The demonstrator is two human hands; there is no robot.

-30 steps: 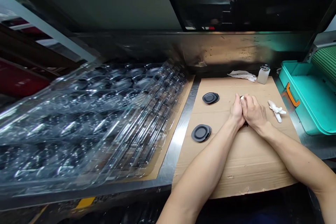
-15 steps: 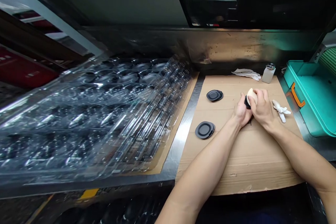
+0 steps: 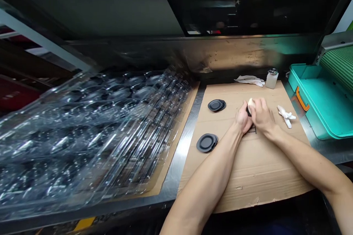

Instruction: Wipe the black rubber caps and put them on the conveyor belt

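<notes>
Over the cardboard sheet, my left hand is closed around a small black part, mostly hidden by the fingers. My right hand pinches a cream-coloured pad against that part, and the two hands touch. Left of them, a few flat black round pieces lie stacked near the back. Closer to me is another black round stack, beside my left forearm. A crumpled white cloth rests to the right of my right hand.
Clear plastic trays with black round parts fill the left side. A bottle and a white glove sit at the cardboard's back edge. On the right stand a teal bin with an orange handle and a green ribbed surface.
The whole view has shifted, so the bench items appear further left. My right hand has turned over the pad, and less of the pad and black part shows between my hands.
</notes>
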